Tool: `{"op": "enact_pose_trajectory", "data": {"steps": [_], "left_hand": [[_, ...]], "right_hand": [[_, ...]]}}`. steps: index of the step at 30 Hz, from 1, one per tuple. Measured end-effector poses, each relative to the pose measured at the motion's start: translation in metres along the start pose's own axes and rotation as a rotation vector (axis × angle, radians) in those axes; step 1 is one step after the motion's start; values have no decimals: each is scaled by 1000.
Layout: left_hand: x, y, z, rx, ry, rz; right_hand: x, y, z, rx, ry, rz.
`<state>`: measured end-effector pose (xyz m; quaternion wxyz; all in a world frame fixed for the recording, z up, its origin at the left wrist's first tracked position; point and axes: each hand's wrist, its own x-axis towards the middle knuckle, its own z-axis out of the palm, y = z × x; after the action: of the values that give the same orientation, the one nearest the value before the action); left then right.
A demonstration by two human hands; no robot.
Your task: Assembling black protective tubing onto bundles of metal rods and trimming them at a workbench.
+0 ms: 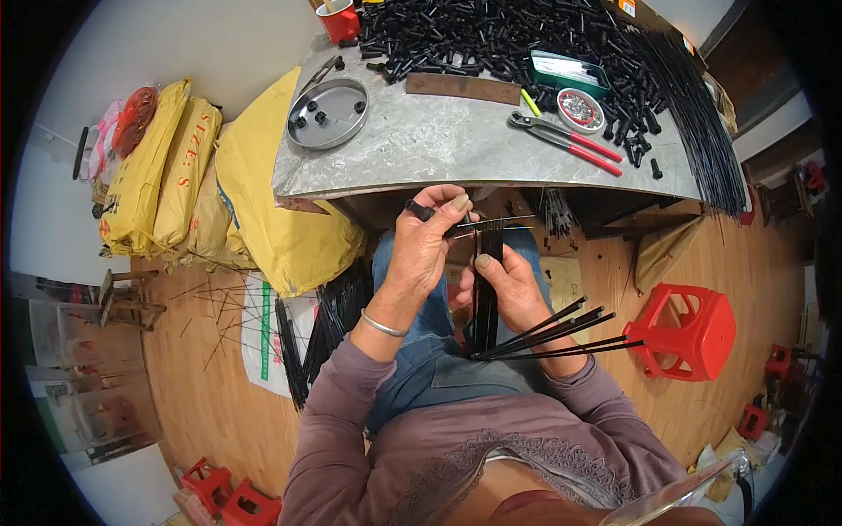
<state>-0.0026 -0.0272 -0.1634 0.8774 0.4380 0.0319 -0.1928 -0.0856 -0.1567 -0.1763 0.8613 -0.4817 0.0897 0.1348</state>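
Over my lap, my left hand (pixel 430 232) is closed, thumb and fingers pinched at the top of a black slatted piece. A short black tube (pixel 419 210) juts out from its inner side, held in the curled fingers. My right hand (pixel 516 285) wraps round a bundle of flat black strips (pixel 485 307), thumb on top. Thin dark rods (pixel 510 226) cross the bundle's upper end, beside my left fingertips. Several long black rods (pixel 561 331) fan out rightward from the bundle's lower end, across my right wrist. What lies between my left fingertips is too small to make out.
The grey table (pixel 438 145) ahead bears a heap of short black parts (pixel 491 39), red-handled pliers (pixel 570 145), a round metal tray (pixel 329 114) and long black rods (pixel 693 114). Yellow sacks (pixel 272 175) stand left. A red stool (pixel 688 333) is at right.
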Motion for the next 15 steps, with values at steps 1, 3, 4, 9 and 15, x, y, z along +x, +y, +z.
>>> {"op": "enact_pose_trajectory", "data": {"steps": [1, 3, 4, 9, 15], "left_hand": [[0, 0, 0, -1, 0, 0], [0, -1, -1, -17, -9, -10], [0, -1, -2, -17, -8, -11], [-2, 2, -3, 9, -36, -21], [-3, 3, -3, 5, -35, -1]], "right_hand": [[0, 0, 0, -1, 0, 0], [0, -1, 0, 9, 4, 10], [0, -1, 0, 8, 4, 10], [1, -1, -1, -20, 5, -1], [2, 0, 0, -32, 20, 5]]}}
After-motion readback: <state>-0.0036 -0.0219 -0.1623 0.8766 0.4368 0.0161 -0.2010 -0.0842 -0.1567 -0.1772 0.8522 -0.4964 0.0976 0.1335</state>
